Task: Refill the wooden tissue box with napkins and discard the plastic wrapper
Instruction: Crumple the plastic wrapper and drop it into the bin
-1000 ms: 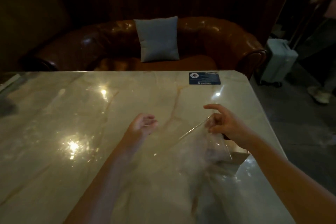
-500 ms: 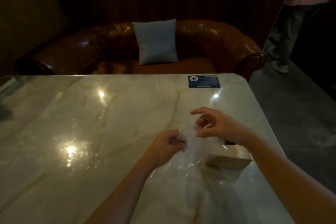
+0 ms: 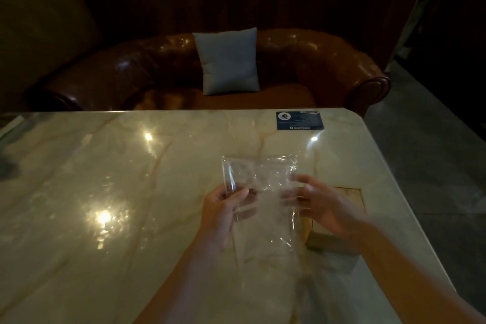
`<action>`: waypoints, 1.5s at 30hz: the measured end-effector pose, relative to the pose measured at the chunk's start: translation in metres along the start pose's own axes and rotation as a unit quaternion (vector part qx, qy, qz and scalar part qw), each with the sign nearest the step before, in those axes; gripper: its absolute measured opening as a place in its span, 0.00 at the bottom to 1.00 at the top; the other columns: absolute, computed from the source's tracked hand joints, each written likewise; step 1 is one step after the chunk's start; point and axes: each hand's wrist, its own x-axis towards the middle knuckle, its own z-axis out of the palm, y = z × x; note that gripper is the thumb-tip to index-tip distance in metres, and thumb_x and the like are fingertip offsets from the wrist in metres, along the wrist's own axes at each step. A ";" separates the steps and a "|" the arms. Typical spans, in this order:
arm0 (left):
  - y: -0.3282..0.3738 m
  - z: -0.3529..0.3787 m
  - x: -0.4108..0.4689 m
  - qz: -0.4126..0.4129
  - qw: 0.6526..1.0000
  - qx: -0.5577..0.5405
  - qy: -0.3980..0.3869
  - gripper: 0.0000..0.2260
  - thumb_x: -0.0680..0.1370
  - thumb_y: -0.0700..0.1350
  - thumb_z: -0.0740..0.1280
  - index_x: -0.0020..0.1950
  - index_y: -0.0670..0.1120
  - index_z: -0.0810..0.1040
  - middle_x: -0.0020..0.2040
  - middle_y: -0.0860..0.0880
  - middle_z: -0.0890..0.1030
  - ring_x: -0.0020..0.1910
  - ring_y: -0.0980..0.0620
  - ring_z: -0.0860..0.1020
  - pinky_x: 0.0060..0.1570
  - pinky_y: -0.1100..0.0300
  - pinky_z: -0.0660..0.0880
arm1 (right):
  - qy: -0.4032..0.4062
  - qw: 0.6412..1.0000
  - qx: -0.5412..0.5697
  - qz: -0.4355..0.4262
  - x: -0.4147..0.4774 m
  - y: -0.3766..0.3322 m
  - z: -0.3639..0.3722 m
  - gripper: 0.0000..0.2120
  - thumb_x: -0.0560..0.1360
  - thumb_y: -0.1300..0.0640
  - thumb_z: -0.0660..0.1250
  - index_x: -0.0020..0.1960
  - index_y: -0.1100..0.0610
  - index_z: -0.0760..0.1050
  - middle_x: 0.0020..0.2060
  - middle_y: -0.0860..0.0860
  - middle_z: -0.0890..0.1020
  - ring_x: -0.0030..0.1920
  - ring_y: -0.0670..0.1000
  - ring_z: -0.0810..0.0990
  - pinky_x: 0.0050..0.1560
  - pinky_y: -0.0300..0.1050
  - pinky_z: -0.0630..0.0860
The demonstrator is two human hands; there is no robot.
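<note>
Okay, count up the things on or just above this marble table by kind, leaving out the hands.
plastic wrapper: 1
wooden tissue box: 1
blue card: 1
Total: 3

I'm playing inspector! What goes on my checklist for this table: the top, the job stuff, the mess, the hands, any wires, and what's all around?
Surface: marble table, glossy, with bright light reflections.
Job's things: clear plastic wrapper, looks empty, stretched between both hands; wooden tissue box on the table's right side, partly hidden by the right hand.
Clutter: blue card lying flat at the far edge.
Grips: left hand and right hand each hold one side of the wrapper.
Cables: nothing seen.
Surroundings: brown leather sofa with a grey cushion behind the table; dark floor to the right.
</note>
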 end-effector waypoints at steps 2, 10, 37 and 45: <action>-0.001 -0.002 0.002 -0.011 1.000 -0.015 0.019 0.06 0.72 0.33 0.67 0.41 0.42 0.81 0.34 0.47 0.85 0.35 0.51 0.84 0.34 0.54 0.82 | 0.054 0.998 -0.045 0.005 0.008 0.008 0.008 0.30 0.60 0.50 0.77 0.59 0.57 0.71 0.44 0.54 0.85 0.46 0.54 0.83 0.43 0.43 0.77; -0.006 -0.010 0.007 -0.026 0.997 0.043 0.051 0.03 0.72 0.36 0.70 0.43 0.43 0.81 0.37 0.46 0.85 0.37 0.51 0.82 0.33 0.56 0.81 | 0.185 0.977 -0.106 -0.021 0.025 0.025 0.020 0.15 0.66 0.66 0.72 0.51 0.68 0.75 0.32 0.54 0.85 0.31 0.49 0.83 0.29 0.38 0.77; -0.018 0.087 0.026 0.107 0.968 0.221 -0.045 0.13 0.70 0.29 0.67 0.40 0.48 0.75 0.36 0.50 0.79 0.35 0.51 0.78 0.43 0.51 0.78 | 0.422 0.880 -0.180 -0.123 -0.031 -0.016 -0.049 0.13 0.69 0.65 0.71 0.46 0.49 0.73 0.28 0.50 0.81 0.26 0.46 0.78 0.25 0.39 0.75; -0.058 0.197 0.028 0.131 0.955 0.259 -0.066 0.12 0.70 0.34 0.70 0.40 0.52 0.75 0.38 0.52 0.80 0.37 0.56 0.79 0.39 0.68 0.76 | 0.444 0.866 -0.151 -0.174 -0.088 -0.036 -0.145 0.20 0.70 0.68 0.69 0.46 0.45 0.67 0.29 0.52 0.80 0.25 0.44 0.78 0.24 0.34 0.74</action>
